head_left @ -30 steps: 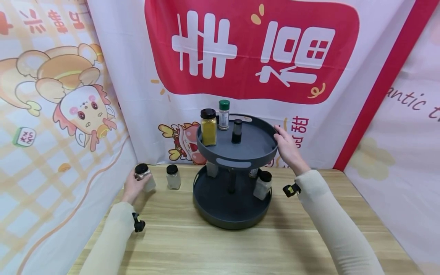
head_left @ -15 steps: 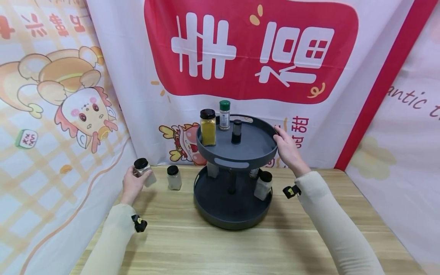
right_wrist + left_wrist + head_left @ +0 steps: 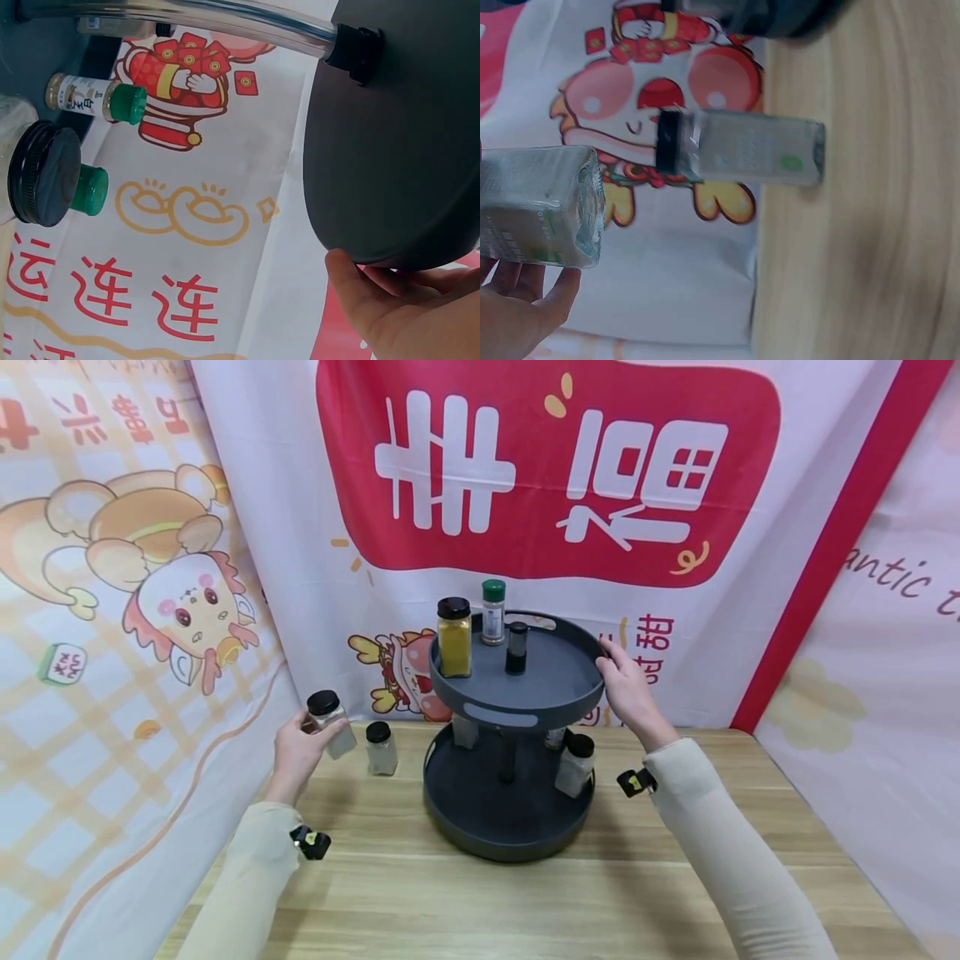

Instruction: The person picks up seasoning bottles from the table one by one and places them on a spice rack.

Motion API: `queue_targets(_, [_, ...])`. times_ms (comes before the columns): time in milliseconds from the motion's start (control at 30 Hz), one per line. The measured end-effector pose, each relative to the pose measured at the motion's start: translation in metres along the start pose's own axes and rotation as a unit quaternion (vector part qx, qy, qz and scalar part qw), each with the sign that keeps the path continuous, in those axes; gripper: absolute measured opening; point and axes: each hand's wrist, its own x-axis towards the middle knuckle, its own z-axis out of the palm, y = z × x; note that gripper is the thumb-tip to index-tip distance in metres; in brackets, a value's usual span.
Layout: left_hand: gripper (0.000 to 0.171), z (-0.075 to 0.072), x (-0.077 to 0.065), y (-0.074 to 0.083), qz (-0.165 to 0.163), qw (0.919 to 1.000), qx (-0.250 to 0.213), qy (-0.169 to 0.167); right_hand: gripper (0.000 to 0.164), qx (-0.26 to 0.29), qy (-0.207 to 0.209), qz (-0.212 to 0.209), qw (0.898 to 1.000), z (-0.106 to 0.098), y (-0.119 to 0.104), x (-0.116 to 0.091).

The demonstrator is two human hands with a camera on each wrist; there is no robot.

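Note:
My left hand (image 3: 295, 756) grips a square glass spice jar (image 3: 341, 739) with a black lid, tilted and raised off the table; its base shows in the left wrist view (image 3: 540, 206). Just right of it, a similar jar (image 3: 382, 757) stands upright on the wood. My right hand (image 3: 630, 697) holds the right rim of the upper tier (image 3: 558, 672) of a dark grey two-tier round rack. In the right wrist view, the thumb lies against that tier's underside (image 3: 397, 150); other fingers are partly hidden behind the rim.
The upper tier bears a yellow-filled jar (image 3: 454, 639), a green-capped bottle (image 3: 492, 618) and a small black-based bottle (image 3: 516, 647). On the lower tier (image 3: 480, 810) are a black-lidded jar (image 3: 574, 768) and others partly hidden. Printed cloth (image 3: 292, 568) hangs behind and at both sides.
My left hand has lifted the jar off the table and carried it slightly right, towards the standing jar. The right hand keeps its hold on the rim.

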Motion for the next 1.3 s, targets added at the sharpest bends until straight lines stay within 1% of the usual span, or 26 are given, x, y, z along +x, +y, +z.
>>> queue_targets(167, [0.06, 0.002, -0.005, 0.018, 0.009, 0.9989, -0.046, -0.007, 0.053, -0.005, 0.006, 0.0, 1.0, 0.001, -0.001, -0.002])
queue_targets(300, [0.062, 0.005, -0.01, 0.033, 0.011, 0.9962, -0.084, -0.023, 0.053, -0.012, 0.012, -0.002, 1.0, 0.002, -0.003, -0.004])
queue_targets(367, [0.064, 0.006, -0.012, 0.041, 0.009, 0.9951, -0.093, -0.032, 0.053, -0.018, 0.014, -0.002, 1.0, 0.003, -0.003, -0.004])
queue_targets(500, [0.067, 0.009, -0.015, 0.055, 0.01, 0.9943, -0.096, -0.045, 0.054, -0.027, 0.016, 0.002, 1.0, 0.003, -0.004, -0.006])
queue_targets(700, [0.07, 0.011, -0.019, 0.072, 0.029, 0.9934, -0.094, -0.06, 0.053, -0.035, 0.024, -0.003, 0.999, 0.005, -0.006, -0.009])
queue_targets(800, [0.071, 0.012, -0.021, 0.08, 0.036, 0.9926, -0.093, -0.07, 0.053, -0.03, 0.026, -0.003, 0.999, 0.006, -0.007, -0.011])
queue_targets(967, [0.069, 0.013, -0.022, 0.093, 0.047, 0.9887, -0.112, -0.088, 0.054, -0.023, 0.025, -0.006, 0.999, 0.007, -0.01, -0.014])
queue_targets(1300, [0.058, 0.012, -0.027, 0.128, 0.075, 0.9849, -0.134, -0.08, 0.054, -0.021, 0.025, -0.009, 0.999, 0.009, -0.01, -0.016])
